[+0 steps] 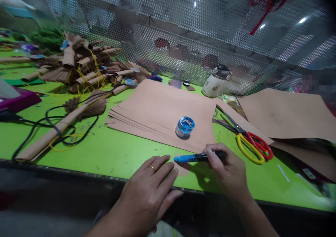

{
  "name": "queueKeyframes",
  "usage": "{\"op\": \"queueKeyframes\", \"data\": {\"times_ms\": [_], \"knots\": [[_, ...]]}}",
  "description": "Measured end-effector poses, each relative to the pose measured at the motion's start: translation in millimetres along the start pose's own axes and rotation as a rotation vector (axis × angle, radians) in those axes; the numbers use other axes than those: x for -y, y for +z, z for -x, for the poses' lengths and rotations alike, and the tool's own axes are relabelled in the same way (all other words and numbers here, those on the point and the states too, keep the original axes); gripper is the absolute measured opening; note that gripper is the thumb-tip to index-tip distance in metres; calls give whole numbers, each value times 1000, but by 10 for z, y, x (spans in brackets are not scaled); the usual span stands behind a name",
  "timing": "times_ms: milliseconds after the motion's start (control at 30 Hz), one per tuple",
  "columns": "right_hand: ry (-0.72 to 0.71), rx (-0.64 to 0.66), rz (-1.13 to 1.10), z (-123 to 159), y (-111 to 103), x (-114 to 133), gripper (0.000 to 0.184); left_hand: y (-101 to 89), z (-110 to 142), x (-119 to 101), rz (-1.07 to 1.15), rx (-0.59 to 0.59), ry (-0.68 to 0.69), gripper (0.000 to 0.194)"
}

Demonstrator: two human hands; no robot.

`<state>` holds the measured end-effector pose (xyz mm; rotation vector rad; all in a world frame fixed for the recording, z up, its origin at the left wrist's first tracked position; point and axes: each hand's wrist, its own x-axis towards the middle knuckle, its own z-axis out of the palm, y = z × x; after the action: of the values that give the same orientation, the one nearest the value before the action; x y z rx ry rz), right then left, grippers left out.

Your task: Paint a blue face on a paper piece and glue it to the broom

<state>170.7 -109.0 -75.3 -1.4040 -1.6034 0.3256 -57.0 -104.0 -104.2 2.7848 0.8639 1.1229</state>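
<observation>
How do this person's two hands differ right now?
The left hand is palm down, fingers extended beside a small brown paper piece; the right hand is curled round a black stick with a blue-smeared end. The left hand wears a ring; none shows on the right hand. Both are bare, without gloves.

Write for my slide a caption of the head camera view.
Right hand holds a blue-smeared black stick near an open jar of blue paint.

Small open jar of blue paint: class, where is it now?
In the head view, the jar stands near the centre, on the stacked brown paper sheets, left of the metal scissors with red and yellow handles.
</observation>
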Motion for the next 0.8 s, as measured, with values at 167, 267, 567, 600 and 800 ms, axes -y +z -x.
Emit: {"op": "queueKeyframes", "data": {"times_ms": [167,267,567,600,800], "knots": [[28,-72,-2,-3,-9,-32,20,15,10,11,0,-4,5,23],[43,-57,-2,-9,0,-14,20,18,13,12,5,-1,6,23],[43,-28,-3,-8,-17,18,20,12,-2,12,7,-8,4,24],[53,-40,-6,-4,-19,6,19,16,0,15,10,-5,3,24],[73,-69,-21,5,-6,-9,19,20,2,16,6,2,8,25]]}}
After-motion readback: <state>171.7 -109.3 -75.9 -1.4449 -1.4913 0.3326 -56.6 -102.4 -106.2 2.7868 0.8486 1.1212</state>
